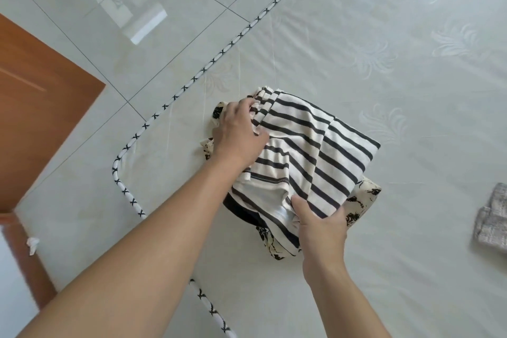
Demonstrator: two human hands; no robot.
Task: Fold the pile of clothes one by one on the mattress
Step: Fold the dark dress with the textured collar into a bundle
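Observation:
A folded white garment with black stripes (310,145) lies on top of a cream garment with black print (362,200) near the mattress corner. My left hand (238,132) grips the striped garment's far left edge, fingers curled into the fabric. My right hand (321,225) holds its near edge, thumb on top and fingers tucked under. A dark piece of cloth (241,214) shows beneath the near side of the stack.
The pale patterned mattress (397,63) has a black-and-white corded edge (219,55) running along its left side. Beyond it is glossy tiled floor (123,8) and a brown wooden door (35,96). A grey folded cloth (491,219) lies at the right edge.

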